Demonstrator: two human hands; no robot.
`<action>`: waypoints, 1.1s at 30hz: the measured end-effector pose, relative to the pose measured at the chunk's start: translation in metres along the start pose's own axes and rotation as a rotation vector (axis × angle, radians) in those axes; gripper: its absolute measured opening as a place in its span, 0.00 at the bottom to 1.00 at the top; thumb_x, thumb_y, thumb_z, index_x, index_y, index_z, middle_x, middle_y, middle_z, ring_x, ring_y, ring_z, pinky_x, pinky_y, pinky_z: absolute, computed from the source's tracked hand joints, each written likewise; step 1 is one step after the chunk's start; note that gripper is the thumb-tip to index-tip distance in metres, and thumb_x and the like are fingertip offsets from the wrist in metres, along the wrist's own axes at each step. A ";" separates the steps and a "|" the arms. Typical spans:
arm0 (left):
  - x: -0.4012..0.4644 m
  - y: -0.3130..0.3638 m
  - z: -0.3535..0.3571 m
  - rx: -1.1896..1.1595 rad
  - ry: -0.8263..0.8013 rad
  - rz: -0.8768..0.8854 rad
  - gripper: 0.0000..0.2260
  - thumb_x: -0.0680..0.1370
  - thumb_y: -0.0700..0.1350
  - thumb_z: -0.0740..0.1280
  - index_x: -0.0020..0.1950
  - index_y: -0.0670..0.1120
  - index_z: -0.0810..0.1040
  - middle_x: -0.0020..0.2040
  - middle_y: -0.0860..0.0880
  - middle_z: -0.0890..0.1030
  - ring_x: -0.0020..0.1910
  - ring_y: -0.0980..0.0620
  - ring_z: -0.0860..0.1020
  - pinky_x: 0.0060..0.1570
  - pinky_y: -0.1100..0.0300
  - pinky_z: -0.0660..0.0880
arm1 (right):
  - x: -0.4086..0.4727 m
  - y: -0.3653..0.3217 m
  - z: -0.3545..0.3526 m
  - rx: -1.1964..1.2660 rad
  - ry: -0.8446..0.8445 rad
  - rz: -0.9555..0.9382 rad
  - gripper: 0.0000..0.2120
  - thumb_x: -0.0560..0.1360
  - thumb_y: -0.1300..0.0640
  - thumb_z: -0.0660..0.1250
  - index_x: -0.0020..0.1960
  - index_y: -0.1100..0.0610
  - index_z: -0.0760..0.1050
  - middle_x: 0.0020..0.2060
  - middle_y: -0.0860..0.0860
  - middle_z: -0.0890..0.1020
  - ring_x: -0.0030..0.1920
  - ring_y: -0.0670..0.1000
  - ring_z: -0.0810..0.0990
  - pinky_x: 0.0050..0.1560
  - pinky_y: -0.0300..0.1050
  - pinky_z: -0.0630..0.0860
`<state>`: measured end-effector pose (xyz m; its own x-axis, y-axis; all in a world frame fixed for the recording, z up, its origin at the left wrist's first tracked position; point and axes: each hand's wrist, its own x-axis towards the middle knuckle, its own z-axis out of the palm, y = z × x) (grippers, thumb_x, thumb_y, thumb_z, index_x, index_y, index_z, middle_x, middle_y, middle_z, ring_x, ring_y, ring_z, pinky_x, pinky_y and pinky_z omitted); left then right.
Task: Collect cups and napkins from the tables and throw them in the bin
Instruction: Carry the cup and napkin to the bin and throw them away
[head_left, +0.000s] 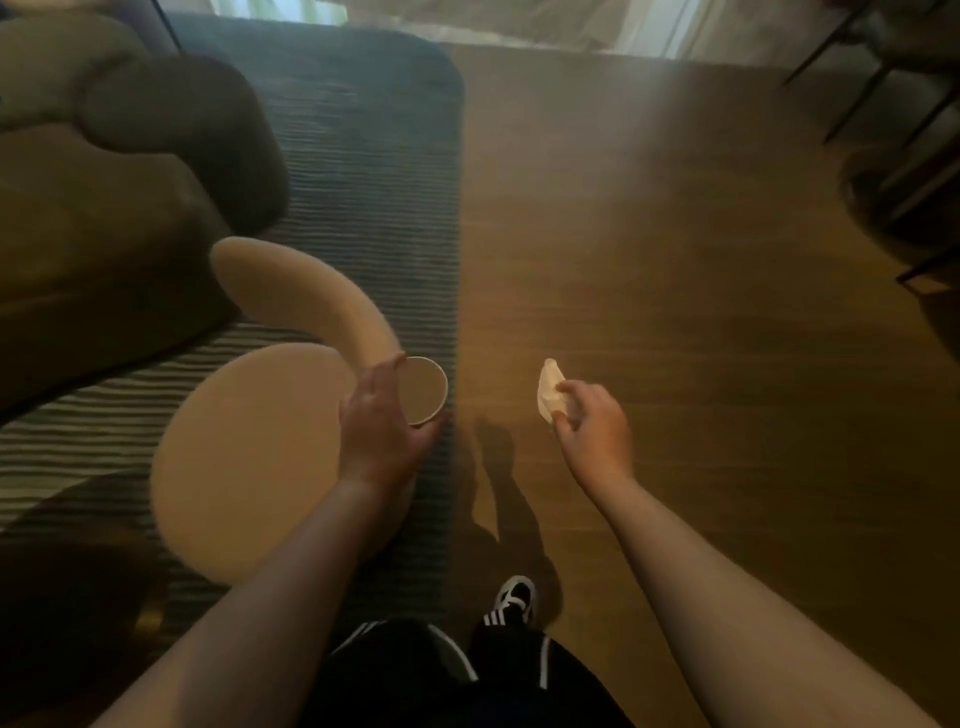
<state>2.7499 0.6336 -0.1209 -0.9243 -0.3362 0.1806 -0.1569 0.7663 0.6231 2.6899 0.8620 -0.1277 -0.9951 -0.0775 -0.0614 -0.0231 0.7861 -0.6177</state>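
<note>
From the head camera, the left hand (382, 415) curls around a paper cup (423, 389). The fingers wrap the near and left side of it, with the thumb showing under its right edge, so the cup is cradled from the side rather than pinched at the rim. The cup stands upright with its mouth open to the camera, probably so that any dregs stay in. It sits just past the right edge of the round table (249, 457), over the rug (363, 182). Whether its base touches anything cannot be told; it looks lifted clear.

The right hand (592, 426) is held out over the wooden floor (701, 312), well apart from the cup. Its thumb and first fingers pinch a crumpled napkin (550, 389), which sticks up and to the left out of the pinch. The other fingers fold loosely toward the palm. A light pinch suits something so soft and weightless.

One item per hand leaves neither hand free, which suggests the next stop is the bin, though no bin is in view. A curved pale seat back (311, 301) lies beside the table, and a sofa (104, 182) fills the left. One shoe (514, 603) points forward onto the floor. The picture is somewhat blurred.
</note>
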 end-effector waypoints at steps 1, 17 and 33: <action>0.012 0.011 0.012 0.006 -0.007 -0.001 0.33 0.67 0.54 0.76 0.67 0.45 0.69 0.60 0.44 0.74 0.59 0.44 0.72 0.57 0.46 0.68 | 0.016 0.011 -0.011 -0.003 0.013 0.017 0.17 0.74 0.59 0.68 0.61 0.49 0.74 0.52 0.42 0.75 0.51 0.43 0.73 0.49 0.39 0.69; 0.282 0.036 0.153 0.089 0.096 -0.167 0.33 0.66 0.58 0.75 0.66 0.46 0.69 0.60 0.47 0.74 0.58 0.48 0.73 0.56 0.46 0.66 | 0.349 0.036 -0.015 0.000 -0.096 -0.094 0.14 0.73 0.64 0.66 0.59 0.57 0.76 0.53 0.53 0.79 0.56 0.55 0.75 0.56 0.50 0.73; 0.726 0.010 0.195 0.102 0.193 -0.278 0.34 0.68 0.61 0.71 0.68 0.48 0.66 0.61 0.49 0.73 0.58 0.50 0.73 0.60 0.47 0.63 | 0.815 -0.107 0.014 -0.061 -0.164 -0.232 0.14 0.74 0.59 0.66 0.60 0.52 0.75 0.53 0.48 0.77 0.54 0.49 0.74 0.52 0.42 0.70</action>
<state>2.0099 0.5036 -0.1318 -0.7602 -0.6294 0.1611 -0.4362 0.6782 0.5914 1.8824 0.7065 -0.1225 -0.9337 -0.3540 -0.0531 -0.2590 0.7705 -0.5824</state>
